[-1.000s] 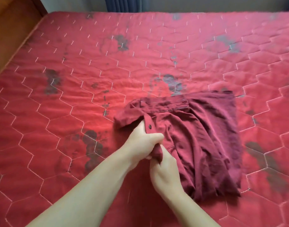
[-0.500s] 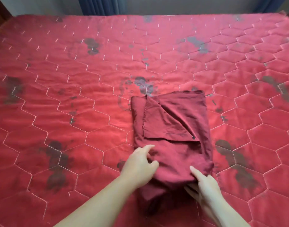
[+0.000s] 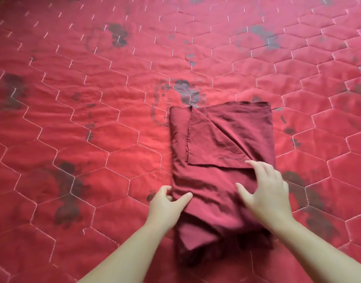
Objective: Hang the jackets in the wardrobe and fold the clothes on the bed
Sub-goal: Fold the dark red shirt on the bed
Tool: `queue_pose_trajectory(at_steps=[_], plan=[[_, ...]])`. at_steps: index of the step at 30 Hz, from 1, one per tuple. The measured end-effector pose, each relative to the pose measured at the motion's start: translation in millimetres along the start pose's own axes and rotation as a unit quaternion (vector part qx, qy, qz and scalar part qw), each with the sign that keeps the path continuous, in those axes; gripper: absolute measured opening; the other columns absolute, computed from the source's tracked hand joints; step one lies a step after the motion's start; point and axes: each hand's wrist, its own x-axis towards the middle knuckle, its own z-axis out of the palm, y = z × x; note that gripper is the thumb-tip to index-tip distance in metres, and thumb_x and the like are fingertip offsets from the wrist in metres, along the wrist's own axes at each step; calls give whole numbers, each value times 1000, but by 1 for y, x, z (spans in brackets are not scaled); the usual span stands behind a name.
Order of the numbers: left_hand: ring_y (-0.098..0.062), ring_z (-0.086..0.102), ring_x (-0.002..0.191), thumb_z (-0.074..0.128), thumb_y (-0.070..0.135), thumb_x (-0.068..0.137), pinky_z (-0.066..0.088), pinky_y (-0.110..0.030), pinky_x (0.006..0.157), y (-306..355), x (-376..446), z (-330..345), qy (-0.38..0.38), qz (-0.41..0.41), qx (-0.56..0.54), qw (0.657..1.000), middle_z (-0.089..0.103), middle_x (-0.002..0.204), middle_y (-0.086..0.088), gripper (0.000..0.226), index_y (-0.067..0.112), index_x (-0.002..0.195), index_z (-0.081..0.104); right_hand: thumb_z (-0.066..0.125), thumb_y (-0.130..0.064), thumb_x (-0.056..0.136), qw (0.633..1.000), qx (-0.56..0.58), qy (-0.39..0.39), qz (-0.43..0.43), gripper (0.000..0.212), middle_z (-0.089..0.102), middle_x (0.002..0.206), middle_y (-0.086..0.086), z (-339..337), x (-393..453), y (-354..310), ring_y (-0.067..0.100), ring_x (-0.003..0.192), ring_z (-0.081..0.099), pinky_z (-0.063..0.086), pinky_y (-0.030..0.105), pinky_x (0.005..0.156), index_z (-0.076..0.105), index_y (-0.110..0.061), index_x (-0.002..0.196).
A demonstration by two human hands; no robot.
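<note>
A maroon shirt (image 3: pixel 220 144) lies folded into a tall rectangle on the red quilted bed (image 3: pixel 93 119), a flap with a seam lying across its upper half. My left hand (image 3: pixel 165 207) is at the shirt's left edge near the lower part, thumb on top of the cloth and fingers curled at the edge, pinching it. My right hand (image 3: pixel 267 190) rests on top of the shirt's lower right area with fingers spread and fairly straight, pressing the cloth down. The shirt's near end is bunched in loose layers between my forearms.
The bed cover is red with hexagon stitching and several dark stains, one (image 3: pixel 67 190) to the left of the shirt and one (image 3: pixel 185 90) just beyond it. No other clothes are in view.
My right hand moved from the shirt's near right corner up onto its top. My left hand slid from the top to the left edge. The view tilted down and closer.
</note>
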Motion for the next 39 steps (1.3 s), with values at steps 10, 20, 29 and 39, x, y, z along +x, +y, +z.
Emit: queue_pose_trajectory(at_steps=[10,20,29,39], plan=[[-14,52,50,83,51,56,56,-37,51,-20,8,-14,-115,-19,2,993,54,56,1,54,5,71,58,55,-29,90,990,-78,-35,-114,32,65,121,0,39,89,-33,27,112,57,39,39,90,62,-25,120],[-12,44,40,85,43,61,46,-23,45,-27,21,-13,-153,-49,-47,986,45,48,3,45,15,71,52,50,-16,93,987,104,-39,-117,15,69,80,9,6,100,-43,30,76,60,46,38,68,62,-18,102],[-13,48,39,84,50,61,39,-21,42,-29,26,-11,-162,-63,-87,981,45,46,4,50,18,42,50,45,-29,97,953,171,10,249,39,48,69,7,-18,196,28,24,76,47,34,33,63,47,-11,63],[-14,44,37,83,56,56,40,-22,42,-25,28,-12,-147,-75,-57,985,38,46,2,61,19,43,36,76,-49,74,832,416,-180,321,44,65,88,6,-8,164,44,19,70,60,46,26,60,69,-18,104]])
